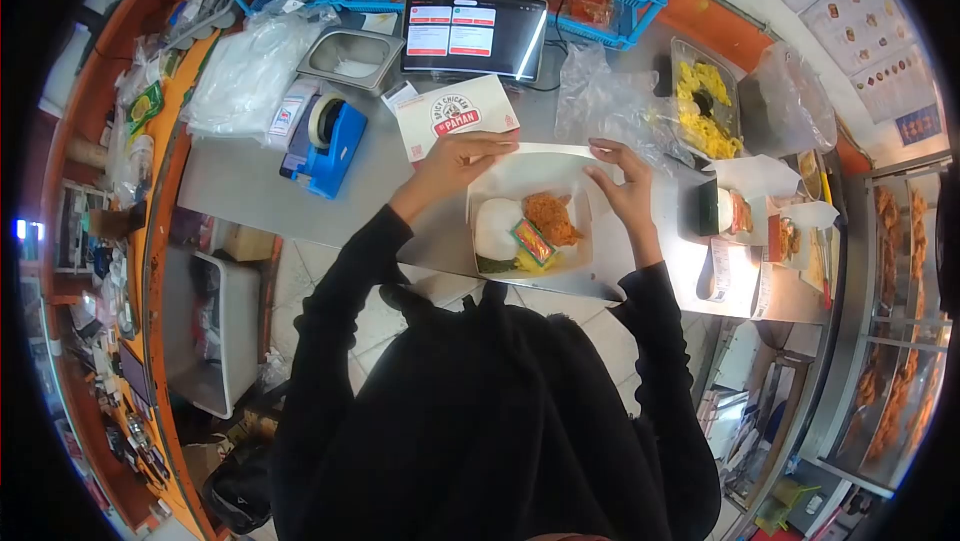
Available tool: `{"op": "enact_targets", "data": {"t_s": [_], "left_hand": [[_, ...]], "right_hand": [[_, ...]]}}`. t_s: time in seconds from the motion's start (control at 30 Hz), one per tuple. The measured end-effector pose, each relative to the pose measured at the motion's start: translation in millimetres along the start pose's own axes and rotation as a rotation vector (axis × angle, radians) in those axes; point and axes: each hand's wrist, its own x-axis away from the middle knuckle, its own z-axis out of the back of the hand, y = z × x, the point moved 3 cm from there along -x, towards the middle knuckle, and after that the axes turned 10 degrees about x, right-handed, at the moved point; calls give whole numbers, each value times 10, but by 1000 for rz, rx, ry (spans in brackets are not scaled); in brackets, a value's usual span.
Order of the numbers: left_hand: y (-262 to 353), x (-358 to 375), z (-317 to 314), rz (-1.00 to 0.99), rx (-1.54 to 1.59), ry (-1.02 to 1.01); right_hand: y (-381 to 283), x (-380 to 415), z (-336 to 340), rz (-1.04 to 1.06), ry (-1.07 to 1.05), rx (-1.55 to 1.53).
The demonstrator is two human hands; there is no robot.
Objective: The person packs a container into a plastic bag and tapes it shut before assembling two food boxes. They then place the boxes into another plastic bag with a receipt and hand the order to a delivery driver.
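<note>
An open paper food box (575,276) sits in front of me at the edge of the metal counter. Inside are a white rounded mound (498,229) that looks like rice, a piece of fried chicken (552,218), a red and green sauce packet (534,243) and some yellow and dark green food at the near side. My left hand (465,161) pinches the box's raised far edge near its left corner. On the right corner of that same edge, my right hand (628,184) grips with thumb and fingers.
A printed box (458,116) lies behind my left hand. Further left are a blue tape dispenser (330,149), a metal pan (350,59) and plastic bags (245,76). A tablet (472,36) stands at the back. Rightward are a tray of yellow food (705,106) and smaller filled boxes (735,211).
</note>
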Motion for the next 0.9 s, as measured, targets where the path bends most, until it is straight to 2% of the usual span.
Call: {"op": "enact_targets", "data": {"t_s": [0.07,0.1,0.13,0.17,0.2,0.23,0.27,0.3,0.33,0.4,0.43,0.47,0.53,0.57,0.63,0.67,0.7,0.73,0.87,0.9], "left_hand": [[-43,25,-5,210,250,-76],[-54,27,-3,213,251,-72],[-113,42,-8,380,429,-46],[-163,70,-20,544,607,-18],[-199,128,-23,543,608,-9],[-256,257,-53,502,365,-90],[-296,428,-110,463,124,-171],[-279,564,-176,418,-118,-252],[-131,714,-292,422,-119,-249],[223,964,-471,417,-635,-42],[224,962,-505,427,-634,-45],[190,951,-504,523,-449,32],[269,815,-445,711,-179,120],[235,795,-429,715,-178,126],[140,816,-421,752,-91,114],[70,877,-468,754,-94,120],[24,952,-545,597,-141,190],[65,1006,-602,444,-185,254],[180,1161,-634,421,58,160],[210,1185,-648,373,189,136]], "right_hand": [[-23,-5,-1,28,-14,12],[50,25,-35,-260,-42,-242],[108,88,-88,-550,-73,-496],[110,126,-63,-550,-81,-497],[87,151,-4,-385,-211,-233],[38,198,34,-216,-333,28],[-30,278,69,-128,-438,154],[-55,422,56,-129,-443,150],[-65,577,34,-108,-397,241],[-85,659,-22,-92,-357,326],[-93,669,-41,-202,-364,229],[-103,670,-54,-312,-366,133],[-159,591,-33,-376,-397,133],[-165,564,-40,-434,-427,135],[-119,692,-149,-343,-361,89],[-33,797,-212,-239,-249,170],[-14,870,-230,-139,-135,250],[-24,937,-250,-225,-152,246],[-291,973,-24,-204,-202,195],[-315,1010,42,-251,-354,91]]}}
